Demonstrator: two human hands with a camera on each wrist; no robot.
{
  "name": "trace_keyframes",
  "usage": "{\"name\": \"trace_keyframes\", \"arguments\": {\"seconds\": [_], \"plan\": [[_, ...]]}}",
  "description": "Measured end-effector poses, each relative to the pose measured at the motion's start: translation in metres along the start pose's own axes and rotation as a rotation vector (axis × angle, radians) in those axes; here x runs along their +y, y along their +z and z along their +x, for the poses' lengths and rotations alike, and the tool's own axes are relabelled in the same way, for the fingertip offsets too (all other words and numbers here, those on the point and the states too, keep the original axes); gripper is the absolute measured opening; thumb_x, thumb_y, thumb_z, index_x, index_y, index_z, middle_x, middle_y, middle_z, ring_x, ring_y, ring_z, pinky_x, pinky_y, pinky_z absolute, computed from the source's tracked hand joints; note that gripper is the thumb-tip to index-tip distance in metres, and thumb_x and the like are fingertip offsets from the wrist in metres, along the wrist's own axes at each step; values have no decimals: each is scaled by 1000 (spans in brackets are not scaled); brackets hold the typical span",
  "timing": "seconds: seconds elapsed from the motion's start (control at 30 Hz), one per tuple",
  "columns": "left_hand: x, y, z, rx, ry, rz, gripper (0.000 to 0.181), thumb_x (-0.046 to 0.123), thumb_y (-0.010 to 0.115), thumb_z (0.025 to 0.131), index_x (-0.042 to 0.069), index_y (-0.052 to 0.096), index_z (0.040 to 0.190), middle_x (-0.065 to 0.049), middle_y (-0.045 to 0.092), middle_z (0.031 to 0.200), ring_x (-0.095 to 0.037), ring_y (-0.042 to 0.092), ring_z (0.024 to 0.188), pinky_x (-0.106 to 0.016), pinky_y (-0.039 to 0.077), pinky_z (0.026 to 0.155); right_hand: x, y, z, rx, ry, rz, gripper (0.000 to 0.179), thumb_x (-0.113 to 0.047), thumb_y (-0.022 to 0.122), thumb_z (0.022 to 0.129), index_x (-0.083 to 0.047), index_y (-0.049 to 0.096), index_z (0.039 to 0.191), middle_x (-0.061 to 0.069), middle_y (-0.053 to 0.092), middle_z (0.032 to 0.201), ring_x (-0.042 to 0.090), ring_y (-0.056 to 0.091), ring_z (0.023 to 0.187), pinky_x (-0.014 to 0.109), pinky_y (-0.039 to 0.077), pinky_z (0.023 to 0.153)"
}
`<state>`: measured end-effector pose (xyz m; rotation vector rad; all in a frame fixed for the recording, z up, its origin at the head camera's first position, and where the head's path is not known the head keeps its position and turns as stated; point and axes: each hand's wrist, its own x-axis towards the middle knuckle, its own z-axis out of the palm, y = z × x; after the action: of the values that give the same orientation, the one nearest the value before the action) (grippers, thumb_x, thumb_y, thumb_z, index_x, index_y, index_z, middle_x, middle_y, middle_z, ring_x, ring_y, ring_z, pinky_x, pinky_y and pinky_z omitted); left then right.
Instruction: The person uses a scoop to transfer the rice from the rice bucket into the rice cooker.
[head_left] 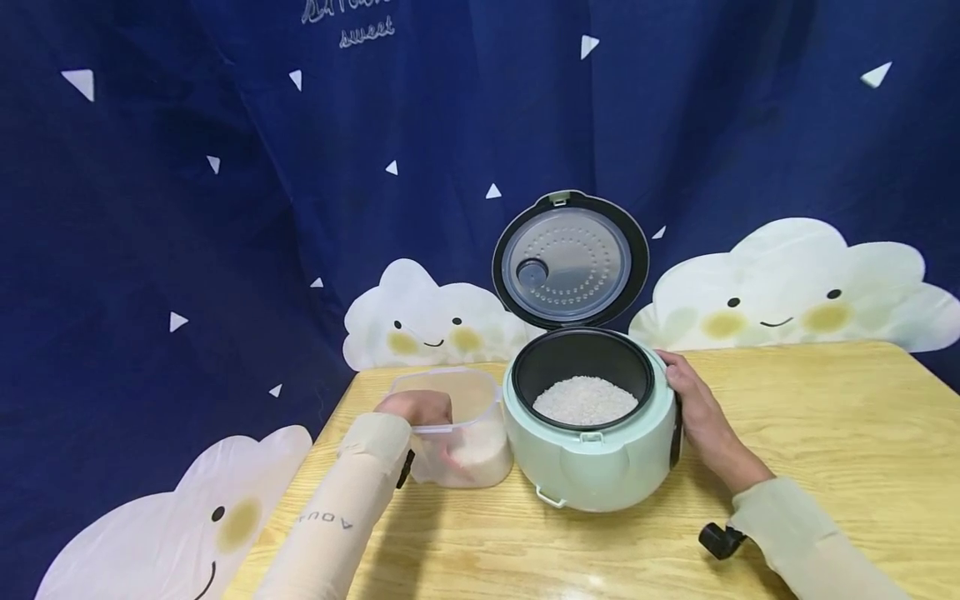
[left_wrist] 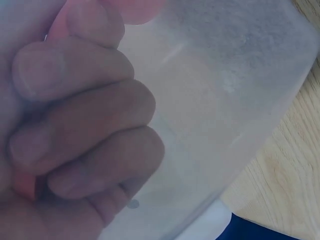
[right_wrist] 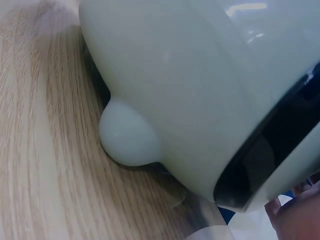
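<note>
My left hand (head_left: 422, 408) reaches inside a clear plastic container (head_left: 480, 475) holding white rice. Seen through its wall in the left wrist view, the curled fingers (left_wrist: 95, 120) grip the handle of a pink scoop (left_wrist: 137, 9). The scoop's head is down by the rice, partly out of sight. Beside the container stands a mint-green rice cooker (head_left: 592, 471), its lid (head_left: 570, 258) raised. White rice (head_left: 585, 402) lies in the dark inner pot (head_left: 543, 362). Against the cooker's right side rests my right hand (head_left: 701, 417), with some fingers hidden behind it.
Both vessels stand on a light wooden table (head_left: 825, 433). Behind it hangs a dark blue curtain (head_left: 450, 108) with white triangles and smiling clouds. The cooker's front has a small latch handle (head_left: 551, 497). A black wrist mount (head_left: 722, 540) sticks out below my right sleeve.
</note>
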<state>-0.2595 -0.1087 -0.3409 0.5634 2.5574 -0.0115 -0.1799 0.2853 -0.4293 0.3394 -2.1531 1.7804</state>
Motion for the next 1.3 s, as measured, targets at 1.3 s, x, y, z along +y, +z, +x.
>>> {"name": "trace_keyframes", "arguments": {"seconds": [1.3], "plan": [[-4,0,8,14,-106,-38,29,33,64,77,23,49,54,7,43,55,-10,38,51,-28,29,48,-2,3,3,-88,-36,176,54,-28,33,107,-12,40,157,-27,53,143,-11,45,131,5,29,105]]}}
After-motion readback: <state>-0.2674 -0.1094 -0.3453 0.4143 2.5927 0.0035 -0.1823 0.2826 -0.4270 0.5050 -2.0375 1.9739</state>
